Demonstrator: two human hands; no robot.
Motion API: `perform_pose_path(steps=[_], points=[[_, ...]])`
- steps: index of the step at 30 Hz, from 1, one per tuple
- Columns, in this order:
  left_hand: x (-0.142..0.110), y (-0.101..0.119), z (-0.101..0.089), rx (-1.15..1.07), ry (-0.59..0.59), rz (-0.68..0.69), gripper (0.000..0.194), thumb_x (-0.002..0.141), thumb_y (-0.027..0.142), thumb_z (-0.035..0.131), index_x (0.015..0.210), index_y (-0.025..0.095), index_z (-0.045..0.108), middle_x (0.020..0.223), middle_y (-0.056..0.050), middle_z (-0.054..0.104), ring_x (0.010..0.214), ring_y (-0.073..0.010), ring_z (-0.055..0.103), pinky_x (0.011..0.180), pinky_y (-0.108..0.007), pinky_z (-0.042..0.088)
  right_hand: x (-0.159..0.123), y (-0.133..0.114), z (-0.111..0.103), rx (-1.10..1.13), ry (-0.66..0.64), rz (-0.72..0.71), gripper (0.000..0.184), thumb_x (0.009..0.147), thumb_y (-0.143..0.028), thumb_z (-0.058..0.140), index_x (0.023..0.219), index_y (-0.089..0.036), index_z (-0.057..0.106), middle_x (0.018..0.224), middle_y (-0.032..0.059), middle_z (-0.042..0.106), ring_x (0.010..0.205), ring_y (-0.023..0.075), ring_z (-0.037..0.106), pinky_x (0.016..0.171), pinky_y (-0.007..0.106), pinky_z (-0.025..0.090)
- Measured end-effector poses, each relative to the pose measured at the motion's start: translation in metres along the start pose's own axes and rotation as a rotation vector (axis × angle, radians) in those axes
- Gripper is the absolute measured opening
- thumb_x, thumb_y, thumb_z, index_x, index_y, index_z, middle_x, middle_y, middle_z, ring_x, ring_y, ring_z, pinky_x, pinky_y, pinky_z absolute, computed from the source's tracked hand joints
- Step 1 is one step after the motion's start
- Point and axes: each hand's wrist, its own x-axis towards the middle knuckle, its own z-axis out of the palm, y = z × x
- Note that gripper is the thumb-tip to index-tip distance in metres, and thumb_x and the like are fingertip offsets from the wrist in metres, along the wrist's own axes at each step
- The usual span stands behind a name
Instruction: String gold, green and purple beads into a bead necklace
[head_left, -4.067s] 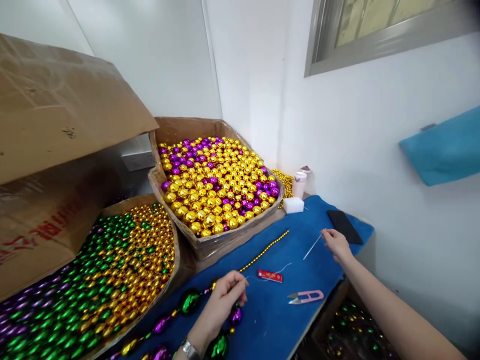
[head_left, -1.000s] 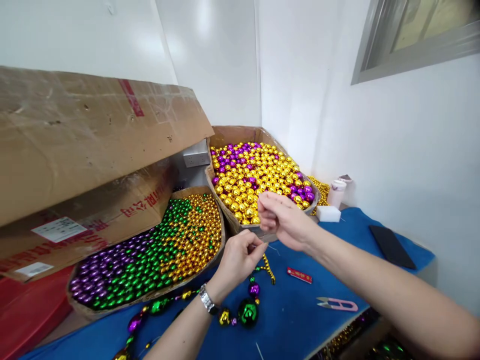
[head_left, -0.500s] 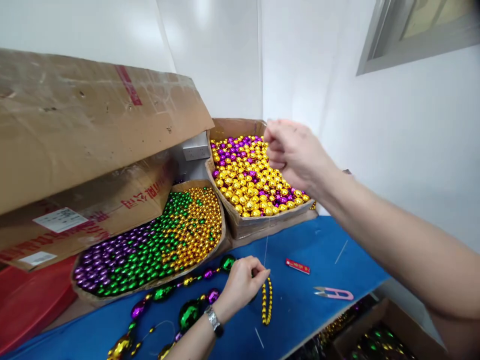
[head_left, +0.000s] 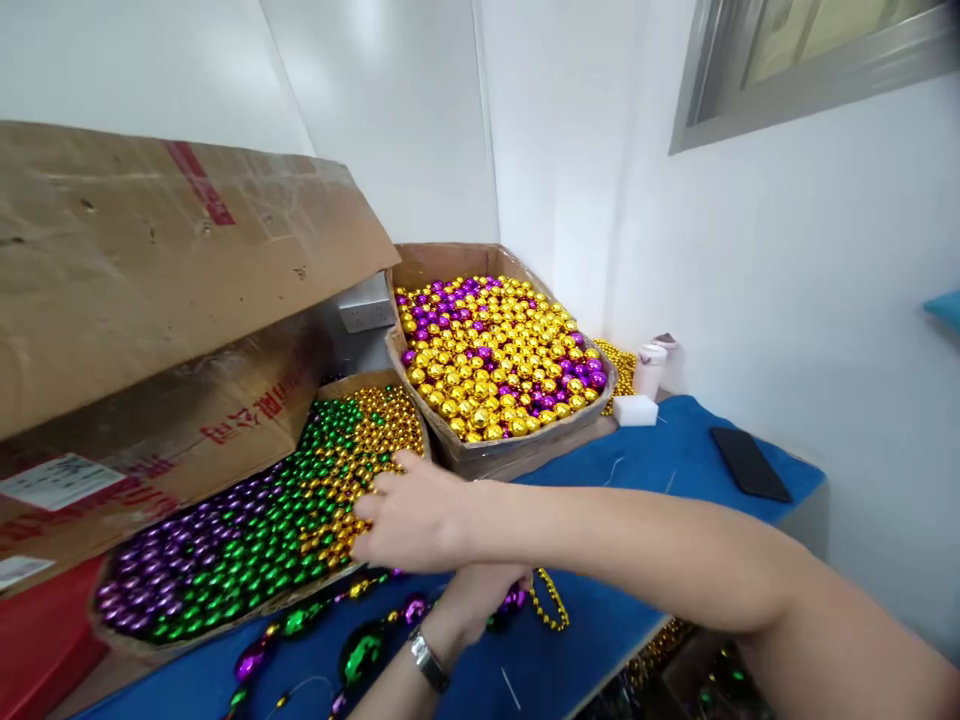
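Observation:
My right hand (head_left: 416, 510) reaches across to the left, over the gold beads in the open box of small purple, green and gold beads (head_left: 262, 540). Its fingers look spread, with the tips among or just above the beads. Beneath the right forearm, my left hand (head_left: 476, 598) with a metal watch is closed, its fingertips partly hidden. A short strand of small gold beads (head_left: 551, 600) hangs beside it and lies on the blue cloth (head_left: 480, 670). Left of that hand lies a garland of large green, purple and gold beads (head_left: 364, 650).
A second box (head_left: 517, 455) of larger gold and purple beads stands behind. An open carton (head_left: 172, 300) leans over the small beads. On the right are a black phone (head_left: 750, 463), a white block (head_left: 635, 410) and a pale cup (head_left: 649, 370). A red tub (head_left: 52, 640) sits at left.
My right hand has come down from high on the right to the small-bead box, its fist opening. My left hand stays low with the gold strand. The view has turned slightly right.

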Motion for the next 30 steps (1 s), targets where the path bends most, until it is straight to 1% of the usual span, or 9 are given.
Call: perform_pose_path(steps=[3,5,9,13,18,21,24,27,30], points=[[-0.002,0.004,-0.009,-0.143,-0.01,-0.021,0.027,0.081,0.034,0.057,0.062,0.015,0.055,0.053,0.003,0.053,0.05,-0.0107,0.047,0.051,-0.023,0.036,-0.063,0.02,0.012,0.037,0.101,0.182,0.024,0.094,-0.029,0.042,0.099,-0.018,0.063,0.097,0.0081,0.064,0.087,0.0233,0.06,0.072,0.037,0.044],[-0.002,0.009,-0.015,-0.263,0.006,-0.014,0.026,0.081,0.034,0.058,0.065,0.015,0.054,0.052,0.004,0.05,0.048,-0.0089,0.043,0.049,-0.022,0.032,-0.102,0.03,0.026,0.084,0.139,0.299,0.025,0.096,-0.027,0.039,0.105,-0.017,0.06,0.095,0.0075,0.064,0.084,0.0201,0.062,0.067,0.031,0.045],[-0.003,0.018,-0.02,-0.415,0.059,-0.032,0.025,0.081,0.034,0.061,0.067,0.015,0.054,0.054,0.004,0.05,0.049,-0.0073,0.042,0.049,-0.02,0.03,-0.142,0.026,0.061,0.193,0.202,0.45,0.023,0.096,-0.028,0.04,0.108,-0.016,0.056,0.092,0.006,0.065,0.081,0.0157,0.061,0.07,0.025,0.045],[-0.005,0.017,-0.022,-0.504,0.049,-0.055,0.021,0.08,0.03,0.064,0.071,0.012,0.06,0.059,0.001,0.057,0.051,-0.0069,0.045,0.052,-0.019,0.033,-0.144,0.008,0.08,0.284,0.264,0.522,0.028,0.098,-0.027,0.033,0.09,-0.016,0.058,0.082,0.0058,0.061,0.076,0.0162,0.057,0.069,0.027,0.042],[-0.01,0.015,-0.027,-0.511,0.088,-0.068,0.017,0.075,0.026,0.069,0.083,0.012,0.067,0.072,-0.005,0.066,0.055,-0.0073,0.05,0.054,-0.019,0.037,-0.142,-0.008,0.084,0.447,0.297,0.505,0.025,0.095,-0.028,0.039,0.082,-0.019,0.059,0.074,0.0024,0.058,0.069,0.0155,0.054,0.066,0.027,0.039],[-0.015,0.02,-0.03,-0.437,0.096,-0.007,0.025,0.076,0.025,0.069,0.099,0.015,0.066,0.074,-0.004,0.065,0.056,-0.0077,0.051,0.054,-0.019,0.038,-0.141,-0.006,0.084,0.607,0.398,0.586,0.018,0.095,-0.031,0.042,0.095,-0.021,0.057,0.09,0.0031,0.058,0.077,0.0144,0.055,0.07,0.026,0.041],[-0.017,0.024,-0.031,-0.402,0.068,0.092,0.052,0.081,0.024,0.064,0.13,0.024,0.048,0.071,0.001,0.06,0.057,-0.0077,0.05,0.055,-0.019,0.039,-0.135,0.0,0.086,0.841,0.452,0.654,0.026,0.097,-0.036,0.035,0.11,-0.021,0.051,0.084,0.0013,0.059,0.066,0.0113,0.055,0.063,0.023,0.043],[-0.016,0.025,-0.034,-0.289,0.071,0.191,0.068,0.085,0.024,0.058,0.142,0.032,0.022,0.071,0.004,0.057,0.057,-0.0077,0.049,0.053,-0.018,0.039,-0.129,0.006,0.091,1.013,0.415,0.65,0.038,0.098,-0.044,0.029,0.093,-0.018,0.056,0.064,-0.0024,0.057,0.051,0.008,0.049,0.049,0.018,0.038],[-0.015,0.021,-0.036,-0.012,0.164,0.333,0.063,0.087,0.021,0.054,0.141,0.033,0.026,0.073,0.004,0.058,0.063,-0.0086,0.053,0.062,-0.02,0.044,-0.124,0.007,0.099,1.126,0.382,0.647,0.047,0.097,-0.051,0.022,0.097,-0.016,0.054,0.067,0.0006,0.062,0.043,0.0057,0.043,0.041,0.016,0.032]])
